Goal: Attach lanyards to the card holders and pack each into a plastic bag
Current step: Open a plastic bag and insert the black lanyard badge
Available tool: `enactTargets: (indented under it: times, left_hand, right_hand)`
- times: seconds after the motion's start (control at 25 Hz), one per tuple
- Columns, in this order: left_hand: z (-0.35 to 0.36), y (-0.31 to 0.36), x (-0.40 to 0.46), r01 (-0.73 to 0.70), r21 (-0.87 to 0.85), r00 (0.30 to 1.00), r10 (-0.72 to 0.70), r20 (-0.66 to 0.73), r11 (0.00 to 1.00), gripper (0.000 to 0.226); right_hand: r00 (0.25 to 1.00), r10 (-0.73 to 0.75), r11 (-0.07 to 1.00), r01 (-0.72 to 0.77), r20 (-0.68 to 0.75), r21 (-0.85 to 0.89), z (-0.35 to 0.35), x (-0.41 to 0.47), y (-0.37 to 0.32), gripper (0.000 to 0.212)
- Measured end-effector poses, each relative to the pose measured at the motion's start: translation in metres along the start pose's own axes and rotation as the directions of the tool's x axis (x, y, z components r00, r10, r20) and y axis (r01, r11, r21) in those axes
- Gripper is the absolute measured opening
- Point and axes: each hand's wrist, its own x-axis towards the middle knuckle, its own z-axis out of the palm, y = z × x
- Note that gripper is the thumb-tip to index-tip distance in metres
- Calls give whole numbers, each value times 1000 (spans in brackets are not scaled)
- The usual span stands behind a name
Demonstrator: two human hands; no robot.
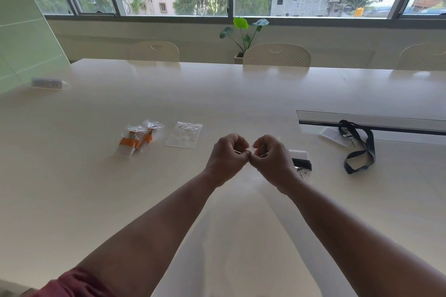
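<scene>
2 curled hands, left hand (226,154) and right hand (272,157), pinch crinkly clear plastic bag (251,149).

No text, label or number anywhere is clear enough to read.

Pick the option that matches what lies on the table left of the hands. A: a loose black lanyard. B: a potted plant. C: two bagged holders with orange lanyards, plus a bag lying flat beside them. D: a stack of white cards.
C: two packed bags with orange lanyards lie left of the hands, with a flat clear plastic bag just right of them.
</scene>
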Motion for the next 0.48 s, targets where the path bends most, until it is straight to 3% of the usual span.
enactTargets:
  times: [0.28, 0.48]
  left_hand:
    - [-6, -11, 9, -44, 26, 996, 45, -71, 999, 11]
    - [-7, -26, 14, -201, 32, 976, 203, -80, 979, 10]
  right_hand:
    - [995, -76, 990, 67, -67, -126, 25, 1, -1, 10]
    - [984, -93, 982, 65, -152, -177, 33, 8, -7, 12]
